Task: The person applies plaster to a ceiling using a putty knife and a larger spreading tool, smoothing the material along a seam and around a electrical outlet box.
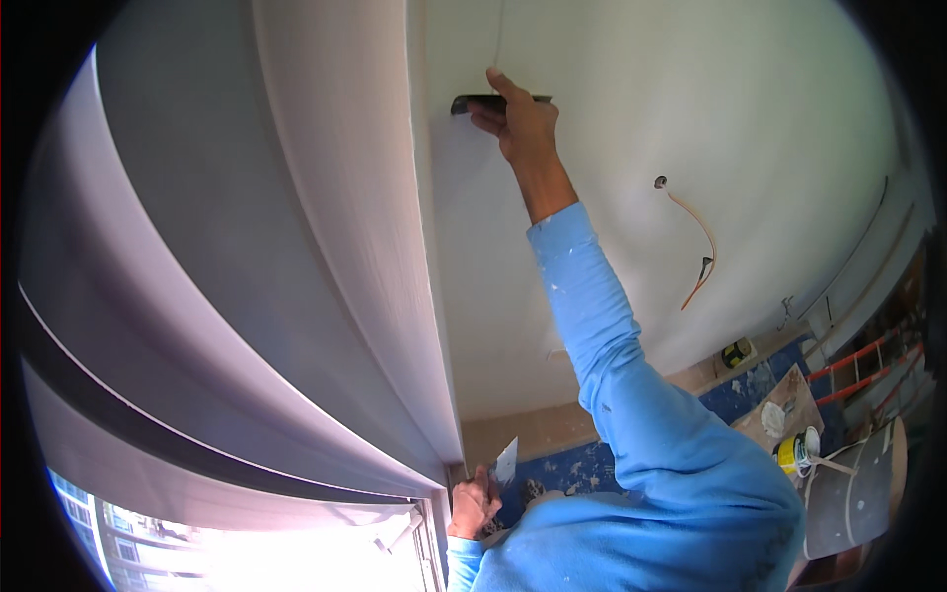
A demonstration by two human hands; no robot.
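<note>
Raised high on the white wall, my right hand [523, 123] is closed around a black flat tool [469, 104]. That tool lies crosswise near the pale trim, seen almost edge-on, so its exact kind is unclear. My thumb points up beside it and the fingers curl below. Down low, near the window corner, my left hand [473, 505] grips a putty knife [507, 462] with its pale, smeared blade pointing up. Most of its handle is hidden in the fingers. The white wall [572, 296] stretches behind my right arm.
An orange cable [712, 242] dangles from a wall hole. Below are a blue splattered sheet [582, 472], a board with a white lump [774, 418], a yellow-and-black bucket [797, 452] and an orange ladder [858, 373]. Wide pale trim [335, 217] and a bright window [266, 548] are on the left.
</note>
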